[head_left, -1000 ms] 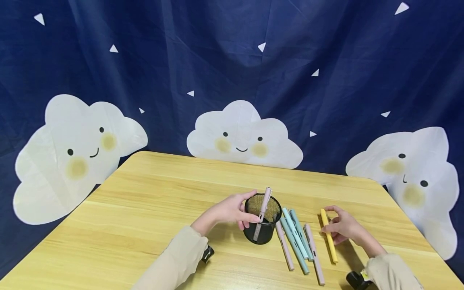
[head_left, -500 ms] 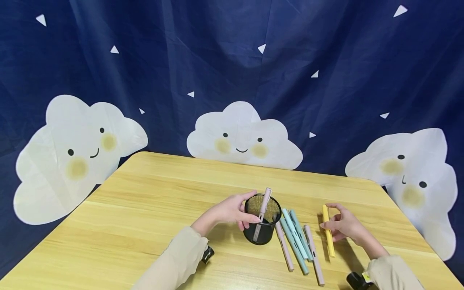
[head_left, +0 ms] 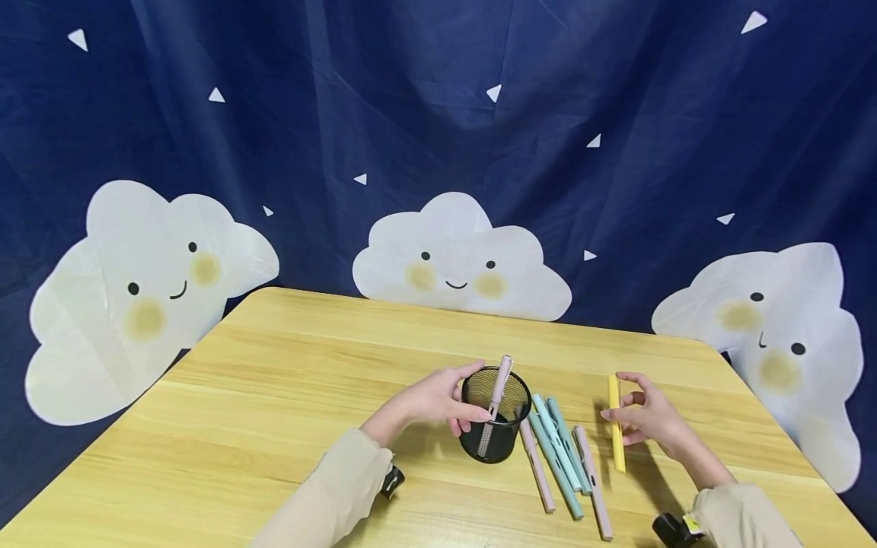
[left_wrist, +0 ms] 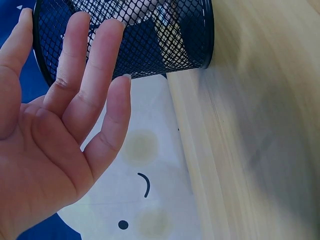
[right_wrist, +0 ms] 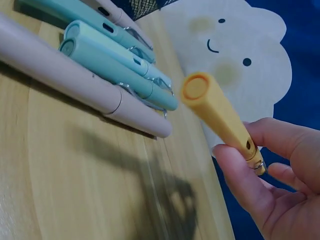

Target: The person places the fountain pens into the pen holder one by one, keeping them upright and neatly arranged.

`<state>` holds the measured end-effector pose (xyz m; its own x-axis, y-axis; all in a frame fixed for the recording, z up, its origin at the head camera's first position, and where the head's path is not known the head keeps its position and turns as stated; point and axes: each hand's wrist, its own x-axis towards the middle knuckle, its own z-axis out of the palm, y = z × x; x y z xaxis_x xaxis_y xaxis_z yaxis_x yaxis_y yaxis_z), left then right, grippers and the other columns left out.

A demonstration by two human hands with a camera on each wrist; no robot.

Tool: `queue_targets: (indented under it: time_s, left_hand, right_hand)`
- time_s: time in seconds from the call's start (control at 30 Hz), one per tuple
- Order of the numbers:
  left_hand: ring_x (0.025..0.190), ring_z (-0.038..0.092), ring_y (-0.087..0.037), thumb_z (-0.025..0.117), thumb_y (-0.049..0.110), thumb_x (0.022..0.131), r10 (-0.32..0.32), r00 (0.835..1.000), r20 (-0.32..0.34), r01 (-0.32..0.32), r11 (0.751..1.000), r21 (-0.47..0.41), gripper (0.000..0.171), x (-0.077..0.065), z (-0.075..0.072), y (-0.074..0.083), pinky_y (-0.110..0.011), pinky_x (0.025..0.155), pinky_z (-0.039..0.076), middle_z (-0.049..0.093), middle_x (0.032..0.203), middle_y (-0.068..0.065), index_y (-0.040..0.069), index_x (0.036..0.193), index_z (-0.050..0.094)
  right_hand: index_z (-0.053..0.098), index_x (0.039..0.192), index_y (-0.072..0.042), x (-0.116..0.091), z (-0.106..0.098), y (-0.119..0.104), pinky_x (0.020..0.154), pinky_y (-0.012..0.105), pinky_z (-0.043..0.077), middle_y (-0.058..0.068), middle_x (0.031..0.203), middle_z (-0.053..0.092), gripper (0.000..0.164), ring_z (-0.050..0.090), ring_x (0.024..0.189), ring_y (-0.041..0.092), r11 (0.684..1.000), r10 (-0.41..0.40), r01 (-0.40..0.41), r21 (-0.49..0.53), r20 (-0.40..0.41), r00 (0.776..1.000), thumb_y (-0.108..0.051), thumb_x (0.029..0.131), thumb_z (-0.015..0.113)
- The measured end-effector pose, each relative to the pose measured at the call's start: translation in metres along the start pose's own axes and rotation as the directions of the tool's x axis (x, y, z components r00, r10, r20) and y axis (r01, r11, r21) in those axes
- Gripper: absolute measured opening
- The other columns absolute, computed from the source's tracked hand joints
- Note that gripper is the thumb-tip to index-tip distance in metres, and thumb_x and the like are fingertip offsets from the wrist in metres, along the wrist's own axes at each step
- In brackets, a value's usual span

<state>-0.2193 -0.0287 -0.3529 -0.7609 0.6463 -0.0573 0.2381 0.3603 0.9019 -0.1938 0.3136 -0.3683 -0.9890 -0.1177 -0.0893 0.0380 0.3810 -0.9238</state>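
My left hand [head_left: 438, 396] holds the side of a black mesh pen cup [head_left: 505, 440], thumb across the front near the rim. In the left wrist view several fingertips lie against the mesh. One pale pink pen [head_left: 502, 378] leans inside the cup. To the right, my right hand [head_left: 654, 417] pinches a yellow pen [head_left: 619, 450] between thumb and fingers. The right wrist view shows the yellow pen [right_wrist: 220, 112] raised above the table, its blunt end towards the camera and its clip end by the fingers.
Between the cup and the right hand, several teal pens [head_left: 555, 457] lie close together on the wooden table [head_left: 308, 358]. A pink pen [head_left: 539, 470] lies to their left, another pink pen [head_left: 594, 491] to their right. A dark blue curtain [head_left: 411, 99] with clouds hangs behind.
My right hand has lifted the yellow pen and moved it slightly away from me, turning it more upright. The left hand and the cup have stayed put.
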Motion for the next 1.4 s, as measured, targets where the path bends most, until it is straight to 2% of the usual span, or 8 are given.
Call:
queue_targets:
  time_s: [0.13, 0.27, 0.47, 0.87, 0.97, 1.13, 1.3, 1.4]
  left_hand:
    - [0.056, 0.061, -0.037, 0.07, 0.021, 0.079, 0.0, 1.0, -0.001, 0.0, 1.0, 0.01, 0.083, 0.0, 0.0, -0.001, -0.023, 0.065, 0.049, 0.061, 0.06, -0.014, 0.009, 0.143, 0.019]
    - [0.056, 0.062, -0.036, 0.07, 0.023, 0.078, -0.002, 1.0, 0.003, 0.002, 1.0, 0.018, 0.084, 0.001, -0.001, -0.002, -0.023, 0.066, 0.049, 0.061, 0.06, -0.013, 0.008, 0.143, 0.019]
    - [0.057, 0.062, -0.037, 0.07, 0.023, 0.078, 0.001, 1.0, 0.009, -0.001, 1.0, 0.009, 0.084, 0.0, -0.001, -0.002, -0.023, 0.066, 0.049, 0.061, 0.06, -0.014, 0.007, 0.143, 0.018]
    - [0.056, 0.061, -0.038, 0.07, 0.021, 0.078, 0.0, 1.0, 0.003, 0.0, 1.0, -0.013, 0.084, 0.0, 0.001, -0.003, -0.024, 0.064, 0.05, 0.061, 0.06, -0.014, 0.008, 0.143, 0.018]
    - [0.057, 0.061, -0.038, 0.07, 0.021, 0.078, 0.0, 1.0, 0.001, 0.0, 1.0, -0.018, 0.084, 0.0, 0.001, -0.003, -0.024, 0.064, 0.05, 0.061, 0.061, -0.015, 0.008, 0.143, 0.019]
    - [0.057, 0.061, -0.038, 0.07, 0.021, 0.079, 0.004, 1.0, 0.007, -0.004, 1.0, -0.019, 0.084, 0.001, 0.0, -0.004, -0.025, 0.062, 0.05, 0.061, 0.061, -0.015, 0.007, 0.143, 0.018]
    - [0.057, 0.061, -0.037, 0.07, 0.021, 0.079, 0.002, 1.0, 0.008, -0.002, 1.0, -0.02, 0.084, 0.0, 0.0, -0.005, -0.025, 0.063, 0.05, 0.061, 0.06, -0.014, 0.009, 0.143, 0.017]
    - [0.057, 0.061, -0.038, 0.07, 0.021, 0.078, 0.0, 1.0, 0.005, 0.001, 1.0, -0.024, 0.084, 0.0, 0.0, -0.004, -0.025, 0.062, 0.05, 0.061, 0.06, -0.014, 0.009, 0.143, 0.018]
  right_hand:
    - [0.029, 0.131, -0.003, -0.001, 0.002, -0.002, 0.048, 0.036, 0.051, 0.013, 0.088, 0.036, 0.065, 0.053, 0.058, 0.013, 0.998, -0.05, 0.051, 0.024, -0.047, 0.998, 0.0, 0.077, 0.066]
    - [0.05, 0.109, -0.022, -0.002, 0.004, -0.004, 0.049, 0.034, 0.051, 0.017, 0.094, 0.038, 0.04, 0.051, 0.057, 0.014, 0.996, -0.084, 0.087, 0.036, -0.079, 0.993, -0.003, 0.078, 0.066]
    - [0.054, 0.098, -0.036, -0.002, 0.009, -0.009, 0.049, 0.033, 0.052, 0.014, 0.094, 0.04, 0.04, 0.057, 0.061, 0.012, 0.987, -0.139, 0.148, 0.064, -0.127, 0.982, -0.003, 0.08, 0.065]
    - [0.058, 0.102, -0.029, 0.002, 0.02, -0.026, 0.047, 0.029, 0.051, 0.005, 0.088, 0.046, 0.036, 0.058, 0.062, 0.008, 0.954, -0.201, 0.242, 0.18, -0.219, 0.955, 0.0, 0.081, 0.064]
    - [0.058, 0.112, -0.021, 0.024, 0.012, 0.003, 0.047, 0.031, 0.051, 0.005, 0.089, 0.046, 0.037, 0.06, 0.063, 0.009, 0.94, -0.234, 0.282, 0.194, -0.238, 0.943, -0.004, 0.08, 0.066]
    - [0.046, 0.129, -0.008, 0.072, -0.004, 0.064, 0.046, 0.039, 0.05, 0.009, 0.094, 0.045, 0.057, 0.063, 0.065, 0.012, 0.915, -0.274, 0.344, 0.211, -0.301, 0.914, -0.013, 0.078, 0.07]
    - [0.048, 0.127, -0.006, 0.073, 0.005, 0.051, 0.046, 0.039, 0.05, 0.008, 0.092, 0.046, 0.052, 0.062, 0.063, 0.014, 0.863, -0.31, 0.399, 0.31, -0.299, 0.902, -0.006, 0.079, 0.068]
    - [0.051, 0.126, -0.009, 0.076, 0.009, 0.048, 0.046, 0.039, 0.05, 0.007, 0.092, 0.047, 0.049, 0.061, 0.06, 0.015, 0.854, -0.323, 0.414, 0.315, -0.304, 0.896, -0.008, 0.08, 0.067]
